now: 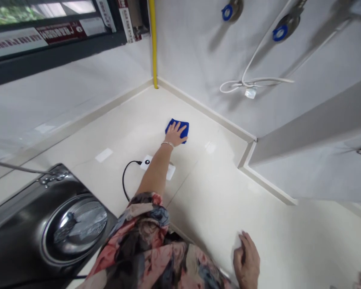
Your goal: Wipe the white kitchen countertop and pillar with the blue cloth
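Note:
A folded blue cloth (185, 125) lies flat on the cream countertop (216, 192), near the back corner. On top of it rests my left hand (175, 134), palm down with the fingers spread, and a bracelet circles the wrist. My right hand (247, 259) is at the counter's front part, lower right, its fingers loosely bent and the thumb apart; nothing shows in it. Under my left forearm sits a white device (146, 162) with a black cable, partly hidden by the arm. A white piece (170, 171) shows on the forearm's other side.
At the lower left is a metal sink (18, 241) holding a round bowl (78, 228), with a faucet (52, 178) behind. A yellow pipe (154, 44) meets the counter's corner. White cables (252, 83) and blue-capped valves (227, 13) are on the wall. A boxed-out wall section juts in at right.

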The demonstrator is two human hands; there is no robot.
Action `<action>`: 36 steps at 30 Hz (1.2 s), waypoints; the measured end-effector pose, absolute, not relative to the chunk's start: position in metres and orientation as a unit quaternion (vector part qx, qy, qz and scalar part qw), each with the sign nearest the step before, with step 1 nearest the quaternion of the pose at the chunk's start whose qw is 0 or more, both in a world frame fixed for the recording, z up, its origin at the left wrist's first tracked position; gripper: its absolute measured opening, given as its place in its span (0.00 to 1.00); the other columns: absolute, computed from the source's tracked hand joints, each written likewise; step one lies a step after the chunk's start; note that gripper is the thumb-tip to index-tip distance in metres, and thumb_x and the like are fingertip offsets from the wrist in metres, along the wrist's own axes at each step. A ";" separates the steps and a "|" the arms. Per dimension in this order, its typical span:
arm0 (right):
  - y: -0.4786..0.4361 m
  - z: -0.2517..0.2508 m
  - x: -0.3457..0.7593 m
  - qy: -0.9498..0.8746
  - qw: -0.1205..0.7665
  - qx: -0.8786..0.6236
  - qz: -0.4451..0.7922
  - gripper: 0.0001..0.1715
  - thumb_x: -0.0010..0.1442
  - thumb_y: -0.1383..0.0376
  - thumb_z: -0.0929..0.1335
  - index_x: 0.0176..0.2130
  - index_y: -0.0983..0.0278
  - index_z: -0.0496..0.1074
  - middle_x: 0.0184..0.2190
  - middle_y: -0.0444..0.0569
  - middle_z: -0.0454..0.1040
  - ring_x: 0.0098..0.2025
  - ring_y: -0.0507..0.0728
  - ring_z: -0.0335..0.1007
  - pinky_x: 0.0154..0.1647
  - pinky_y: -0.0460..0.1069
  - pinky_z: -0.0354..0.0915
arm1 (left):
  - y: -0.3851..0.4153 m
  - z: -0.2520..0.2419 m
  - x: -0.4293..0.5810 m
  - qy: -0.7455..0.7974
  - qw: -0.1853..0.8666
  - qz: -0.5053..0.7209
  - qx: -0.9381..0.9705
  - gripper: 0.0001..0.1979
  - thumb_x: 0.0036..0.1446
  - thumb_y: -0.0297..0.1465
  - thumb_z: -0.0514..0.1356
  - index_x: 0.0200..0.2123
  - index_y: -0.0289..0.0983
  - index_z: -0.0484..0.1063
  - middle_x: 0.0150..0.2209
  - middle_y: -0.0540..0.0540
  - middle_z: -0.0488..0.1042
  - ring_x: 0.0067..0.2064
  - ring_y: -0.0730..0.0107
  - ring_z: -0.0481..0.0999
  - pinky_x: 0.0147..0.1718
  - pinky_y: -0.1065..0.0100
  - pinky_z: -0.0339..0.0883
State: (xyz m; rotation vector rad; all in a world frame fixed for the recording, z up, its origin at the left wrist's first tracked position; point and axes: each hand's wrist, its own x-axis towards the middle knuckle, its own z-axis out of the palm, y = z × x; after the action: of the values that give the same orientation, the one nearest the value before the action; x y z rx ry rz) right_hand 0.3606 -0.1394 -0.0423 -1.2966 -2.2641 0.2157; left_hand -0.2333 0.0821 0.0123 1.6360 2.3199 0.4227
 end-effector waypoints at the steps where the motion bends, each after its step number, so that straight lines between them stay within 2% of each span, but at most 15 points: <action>1: -0.139 -0.040 0.360 -0.834 0.257 -0.480 0.083 0.24 0.71 0.63 0.60 0.62 0.66 0.69 0.61 0.66 0.71 0.63 0.70 0.70 0.60 0.70 0.70 | 0.074 0.012 -0.246 0.806 0.139 0.144 0.557 0.40 0.65 0.51 0.54 0.76 0.43 0.52 0.79 0.43 0.42 0.79 0.47 0.36 0.75 0.48 0.30; 10: -0.137 -0.028 0.362 -0.835 0.249 -0.481 0.095 0.23 0.70 0.65 0.61 0.60 0.68 0.71 0.60 0.67 0.73 0.64 0.70 0.69 0.62 0.69 0.69 | 0.008 0.006 -0.320 0.861 0.152 0.125 0.468 0.44 0.65 0.53 0.53 0.77 0.42 0.45 0.80 0.47 0.35 0.78 0.47 0.28 0.74 0.44 0.22; 14: -0.137 -0.022 0.360 -0.833 0.246 -0.486 0.099 0.22 0.69 0.67 0.62 0.59 0.70 0.72 0.59 0.67 0.73 0.64 0.69 0.69 0.62 0.69 0.69 | -0.016 0.002 -0.337 0.879 0.139 0.108 0.442 0.44 0.69 0.53 0.51 0.77 0.36 0.40 0.79 0.44 0.31 0.77 0.44 0.25 0.72 0.41 0.19; 21: -0.139 -0.018 0.362 -0.832 0.238 -0.490 0.099 0.22 0.69 0.67 0.62 0.59 0.71 0.72 0.59 0.67 0.73 0.64 0.69 0.69 0.63 0.71 0.69 | -0.059 0.010 -0.359 0.905 0.123 0.113 0.391 0.44 0.71 0.52 0.51 0.76 0.28 0.42 0.79 0.40 0.35 0.76 0.40 0.31 0.72 0.36 0.23; 28: -0.139 -0.021 0.368 -0.836 0.232 -0.485 0.113 0.23 0.69 0.65 0.61 0.58 0.72 0.73 0.59 0.70 0.73 0.64 0.72 0.70 0.62 0.72 0.69 | -0.109 0.015 -0.380 0.929 0.097 0.117 0.338 0.43 0.69 0.51 0.50 0.77 0.35 0.42 0.79 0.46 0.37 0.77 0.44 0.30 0.73 0.38 0.26; 32: -0.139 -0.028 0.370 -0.839 0.235 -0.480 0.100 0.25 0.71 0.61 0.60 0.58 0.72 0.73 0.59 0.71 0.73 0.62 0.73 0.70 0.61 0.72 0.69 | -0.127 0.020 -0.388 0.940 0.095 0.101 0.312 0.44 0.67 0.54 0.49 0.77 0.38 0.46 0.79 0.42 0.38 0.78 0.41 0.33 0.74 0.42 0.31; 36: -0.137 -0.036 0.373 -0.849 0.240 -0.464 0.083 0.26 0.73 0.58 0.59 0.58 0.72 0.73 0.58 0.70 0.73 0.61 0.73 0.72 0.59 0.70 0.71 | -0.136 0.022 -0.395 0.961 0.066 0.099 0.250 0.44 0.66 0.56 0.45 0.77 0.39 0.46 0.79 0.39 0.38 0.78 0.39 0.35 0.73 0.40 0.32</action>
State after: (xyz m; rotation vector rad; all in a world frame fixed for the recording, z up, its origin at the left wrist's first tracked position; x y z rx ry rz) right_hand 0.3727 -0.1371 -0.0356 -1.2691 -2.3223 0.2262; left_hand -0.3950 -0.1365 0.0221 0.7553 2.8971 0.2989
